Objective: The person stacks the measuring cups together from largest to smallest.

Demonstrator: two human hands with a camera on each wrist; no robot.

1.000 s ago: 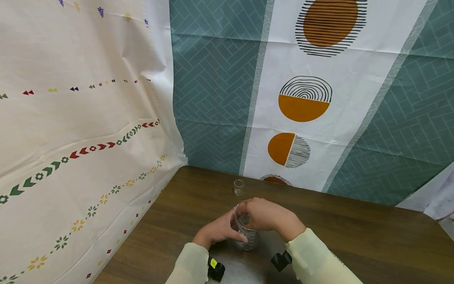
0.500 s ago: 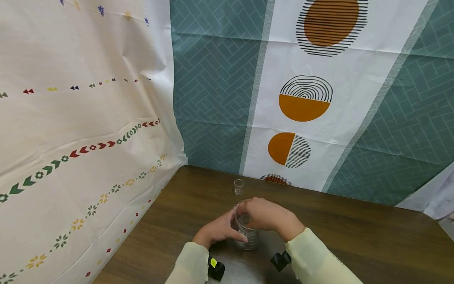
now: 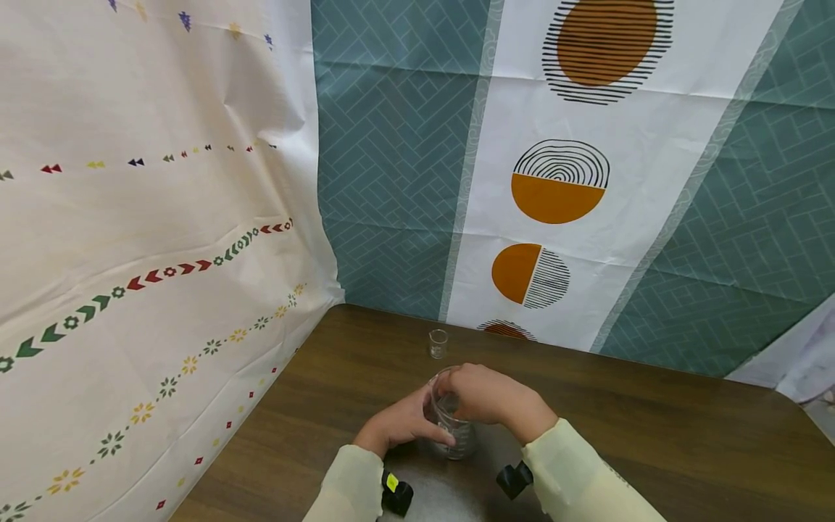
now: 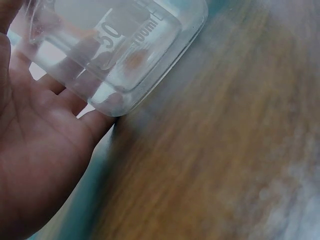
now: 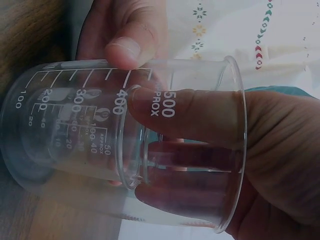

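A large clear glass beaker with white graduations up to 500 stands upright on the table. My left hand grips its outside, thumb at the front and fingers behind. From above, my right hand reaches through its mouth. Nested inside are smaller glass beakers, with 100 and 50 scales showing through the wall. In the right wrist view, my right thumb and fingers pinch the rim of the inner glass. The left wrist view shows the large beaker's base beside my left palm.
A small glass beaker stands farther back on the brown wooden table. Behind the table hangs a green and white patterned cloth. A cream patterned cloth borders the left side.
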